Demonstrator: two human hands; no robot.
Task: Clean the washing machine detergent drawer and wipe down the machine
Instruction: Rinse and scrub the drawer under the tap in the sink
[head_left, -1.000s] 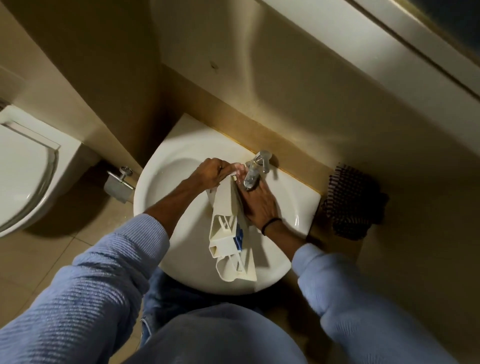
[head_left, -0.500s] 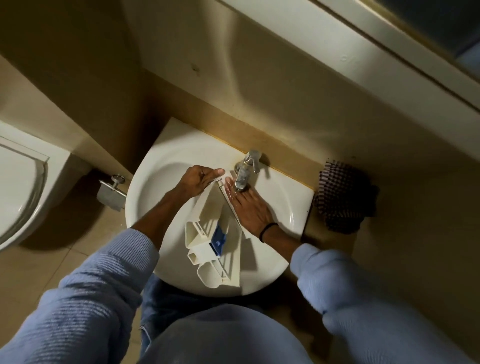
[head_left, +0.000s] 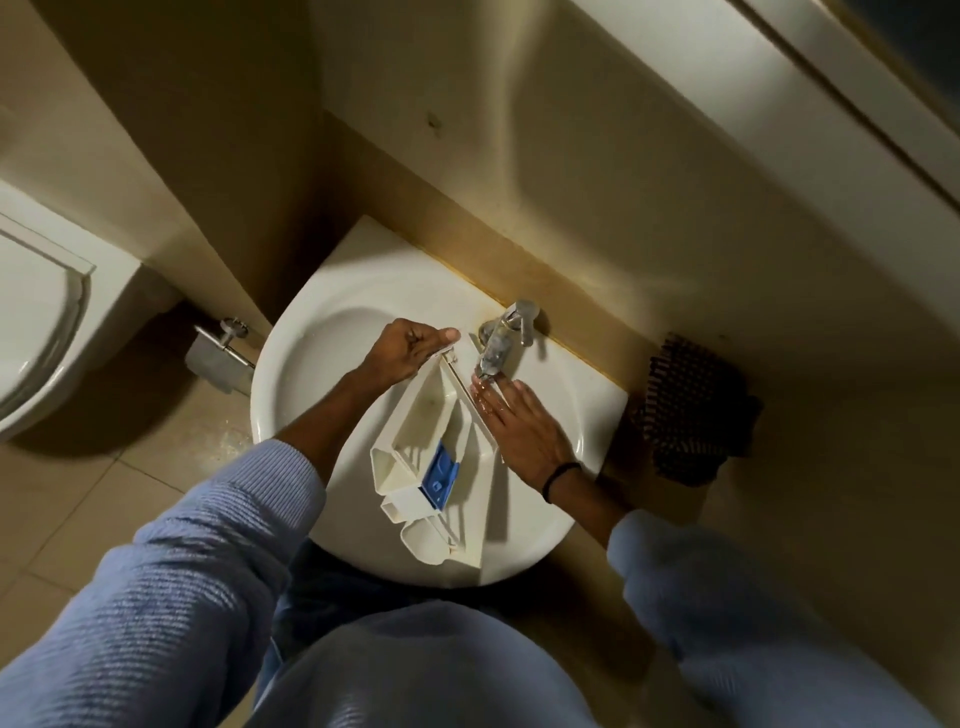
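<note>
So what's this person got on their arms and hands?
Light blue, ribbed knit sleeves cover both arms: the left sleeve and the right sleeve end short of the wrists, leaving the forearms bare. The right hand has a thin black band at its wrist. The left hand shows nothing worn. No gloves on either.

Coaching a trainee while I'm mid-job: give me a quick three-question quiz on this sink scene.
1. True or false: the left hand grips the detergent drawer over the sink.
2. What is under the spout of the tap? A) the right hand B) a sponge C) a bottle
3. Fill in: the drawer's insert is coloured ____.
Key: 1 true; 2 A; 3 blue.
</note>
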